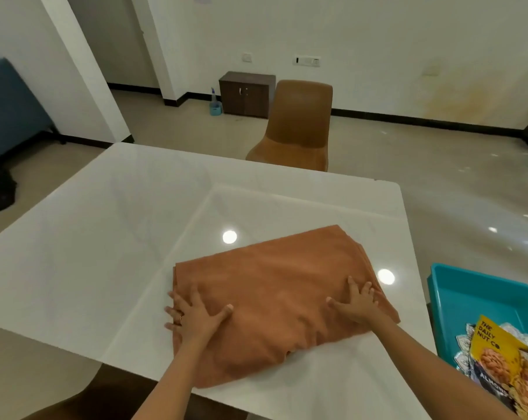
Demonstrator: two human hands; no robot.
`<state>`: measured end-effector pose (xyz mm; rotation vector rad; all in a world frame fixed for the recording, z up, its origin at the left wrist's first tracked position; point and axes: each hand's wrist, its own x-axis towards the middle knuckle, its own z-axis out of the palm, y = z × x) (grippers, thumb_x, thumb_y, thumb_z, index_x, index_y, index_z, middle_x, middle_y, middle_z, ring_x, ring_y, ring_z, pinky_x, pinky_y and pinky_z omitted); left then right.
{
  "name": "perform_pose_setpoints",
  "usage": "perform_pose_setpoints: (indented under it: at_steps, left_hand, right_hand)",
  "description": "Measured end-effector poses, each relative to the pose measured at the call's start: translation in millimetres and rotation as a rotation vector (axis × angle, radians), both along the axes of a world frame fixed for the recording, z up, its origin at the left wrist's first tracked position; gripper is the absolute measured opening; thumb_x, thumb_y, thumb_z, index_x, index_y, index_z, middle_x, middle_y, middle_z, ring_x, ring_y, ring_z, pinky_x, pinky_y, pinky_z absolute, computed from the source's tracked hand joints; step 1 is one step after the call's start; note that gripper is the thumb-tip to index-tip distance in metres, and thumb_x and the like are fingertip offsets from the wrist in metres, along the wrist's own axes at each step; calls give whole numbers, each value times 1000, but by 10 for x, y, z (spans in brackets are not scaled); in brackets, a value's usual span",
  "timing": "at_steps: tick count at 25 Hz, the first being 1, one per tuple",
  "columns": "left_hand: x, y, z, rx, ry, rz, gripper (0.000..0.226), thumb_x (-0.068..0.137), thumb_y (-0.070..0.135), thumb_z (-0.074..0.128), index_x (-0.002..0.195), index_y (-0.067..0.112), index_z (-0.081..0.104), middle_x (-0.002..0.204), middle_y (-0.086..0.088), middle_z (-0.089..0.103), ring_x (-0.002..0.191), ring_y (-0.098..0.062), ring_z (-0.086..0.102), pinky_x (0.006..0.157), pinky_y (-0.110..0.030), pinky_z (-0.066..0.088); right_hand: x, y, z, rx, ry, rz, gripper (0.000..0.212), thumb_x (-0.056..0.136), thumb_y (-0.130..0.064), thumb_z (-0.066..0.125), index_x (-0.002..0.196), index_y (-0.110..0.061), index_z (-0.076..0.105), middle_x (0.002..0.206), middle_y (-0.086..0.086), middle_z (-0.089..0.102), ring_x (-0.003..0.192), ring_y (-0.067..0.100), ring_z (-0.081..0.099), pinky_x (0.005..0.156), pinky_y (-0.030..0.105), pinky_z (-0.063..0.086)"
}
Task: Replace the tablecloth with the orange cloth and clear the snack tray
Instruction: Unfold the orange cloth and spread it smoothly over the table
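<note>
Orange cloth [274, 298], folded into a thick pad, lies on the near right part of the glossy white bench [120, 225], and both your hands are on it. Your left hand [196, 319] lies flat on the cloth's near left corner. Its fingers [193, 298] are straight and spread, the outer ones reach the cloth's left edge, and a ring [180, 318] shows on one of them. Your right hand [358, 304] lies flat near the right edge, fingers [352, 286] splayed the same way, thumb pointing left. Neither hand grips or pinches anything; the palms only rest on the fabric.

Two lamp reflections shine on the bench, one just beyond the cloth's far edge, one just to its right.

Right of the bench, past its edge, you have the teal tray [468, 295]. What carries it you cannot tell. Snack packets [496, 359] lie in its near end, a yellow almond pack on top, and the far end shows bare teal. The tray stands apart from the cloth and from your right hand.

Beyond the far side of the bench stands a brown chair [299, 122], a little way back from it. Behind the chair a dark cabinet [246, 93] stands against the wall with a blue bottle [215, 104] just beside it on the floor. A blue sofa [11, 107] sits far left. A brown seat [84, 398] shows under the bench's near edge.
</note>
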<state>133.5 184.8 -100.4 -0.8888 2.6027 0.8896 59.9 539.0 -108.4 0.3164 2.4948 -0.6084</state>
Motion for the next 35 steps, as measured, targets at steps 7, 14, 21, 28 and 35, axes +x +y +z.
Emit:
perform_pose_setpoints:
  at_steps: [7, 14, 21, 28, 35]
  left_hand:
    - [-183, 476, -191, -177, -169, -120, 121, 57, 94, 41, 149, 38, -16, 160, -12, -14, 145, -43, -12, 109, -69, -9]
    - [-566, 493, 51, -403, 360, -144, 42, 88, 58, 51, 102, 21, 63, 132, -6, 52, 122, -28, 48, 108, -47, 26]
    - [-971, 156, 80, 23, 0, -197, 95, 85, 58, 59, 153, 10, 14, 152, -12, 35, 139, -31, 36, 114, -46, 31]
    - [-995, 420, 387, 98, 205, -359, 31, 87, 40, 63, 106, 16, 63, 106, -2, 60, 100, -21, 61, 89, -29, 47]
    - [-858, 835, 669, 3, 165, -742, 35, 100, 36, 37, 130, 18, 47, 122, -8, 61, 107, -30, 61, 88, -38, 45]
  right_hand:
    - [-496, 200, -221, 132, -2, 182, 112, 77, -74, 53, 148, -30, -22, 152, 24, -31, 144, 39, -23, 117, 54, -9]
    - [-927, -244, -50, 177, 346, 164, 73, 98, -42, 39, 153, -9, 5, 159, 24, -6, 147, 38, -6, 120, 53, 3]
    - [-457, -651, -320, 104, 197, 304, 116, 73, -83, 40, 148, -21, -23, 154, 17, -29, 145, 31, -24, 114, 48, -18]
    - [-690, -815, 22, 12, 251, 47, 77, 93, -40, 54, 151, -9, 14, 158, 23, 10, 147, 36, 7, 120, 48, 8]
    - [-946, -1519, 477, -471, 102, -360, 67, 76, -38, 75, 123, 0, 45, 121, 13, 58, 106, 29, 61, 83, 30, 50]
